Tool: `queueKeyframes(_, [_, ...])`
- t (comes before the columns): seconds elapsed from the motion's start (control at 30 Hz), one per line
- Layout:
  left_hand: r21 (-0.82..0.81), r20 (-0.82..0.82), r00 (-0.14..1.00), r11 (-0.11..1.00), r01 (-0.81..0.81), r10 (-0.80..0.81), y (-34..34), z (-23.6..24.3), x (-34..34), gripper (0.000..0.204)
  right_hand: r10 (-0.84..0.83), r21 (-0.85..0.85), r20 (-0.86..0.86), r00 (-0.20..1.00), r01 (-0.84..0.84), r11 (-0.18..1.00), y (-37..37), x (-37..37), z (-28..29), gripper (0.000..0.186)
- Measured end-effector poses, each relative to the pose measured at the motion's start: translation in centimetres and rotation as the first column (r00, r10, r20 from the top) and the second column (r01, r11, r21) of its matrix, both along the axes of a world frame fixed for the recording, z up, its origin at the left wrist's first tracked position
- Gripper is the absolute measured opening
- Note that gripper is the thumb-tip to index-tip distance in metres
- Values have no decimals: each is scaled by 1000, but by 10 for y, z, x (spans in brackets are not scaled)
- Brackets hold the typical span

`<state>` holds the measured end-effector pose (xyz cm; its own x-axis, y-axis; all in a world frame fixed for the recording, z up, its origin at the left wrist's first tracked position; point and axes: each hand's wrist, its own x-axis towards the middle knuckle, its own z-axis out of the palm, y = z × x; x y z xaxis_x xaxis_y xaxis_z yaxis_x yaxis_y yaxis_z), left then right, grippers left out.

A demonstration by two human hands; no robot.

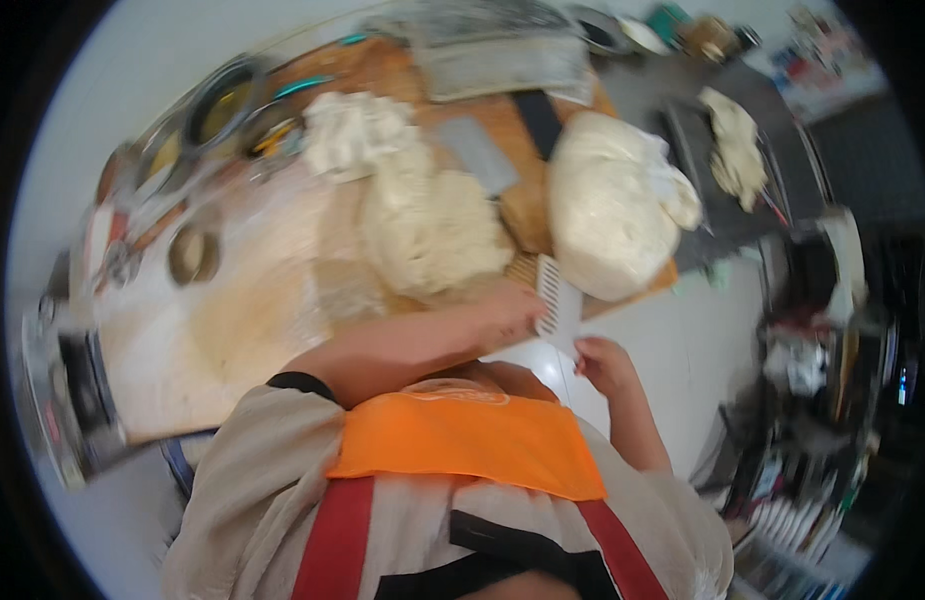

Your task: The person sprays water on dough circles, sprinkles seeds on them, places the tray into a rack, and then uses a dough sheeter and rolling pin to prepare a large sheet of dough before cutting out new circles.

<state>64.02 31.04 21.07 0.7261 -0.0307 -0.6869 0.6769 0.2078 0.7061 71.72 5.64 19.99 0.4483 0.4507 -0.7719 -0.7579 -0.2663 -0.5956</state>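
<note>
Between my hands is a flat white plate (pixel 559 312) with rows of slots along one side, held just past the table's front edge. My left hand (pixel 519 303) reaches across from the left and grips its slotted side; some of the fingers are hidden. Pinching the lower right corner is my right hand (pixel 603 365). Beyond my left forearm lies a large mass of pale dough (pixel 432 230) on the wooden table (pixel 222 340). Close to the plate, on the right, sits a big clear bag of dough (pixel 607 200).
A grey flat sheet (pixel 477 155) lies behind the dough, beside a white cloth (pixel 357 130). A round tin (pixel 193 253) and several bowls (pixel 222 105) stand at left. At back is a covered clear box (pixel 502 65). A dark counter (pixel 797 170) adjoins on the right.
</note>
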Motion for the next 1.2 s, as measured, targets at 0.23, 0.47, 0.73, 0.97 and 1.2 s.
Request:
queueKeyframes(0.23, [685,534,741,722,-97,-408,-2,71,-134,20,225,284,363,904,-337,898,100,-127,107,71])
queueKeyframes(0.47, [772,527,767,583,-253,-366,42,80,-306,24,163,119,392,905,-225,967,206,-231,70,36])
queueKeyframes(0.73, [715,365,698,294,-634,616,82,40,-599,14,284,-78,464,839,-281,957,245,-246,6,14])
queueKeyframes(0.97, [369,278,114,4,-929,954,84,12,-739,13,498,116,468,730,-610,784,463,-437,-27,7])
queueKeyframes(1.2, [523,243,-21,-149,-839,970,124,47,-819,12,568,-133,705,425,-707,695,700,-642,-60,17])
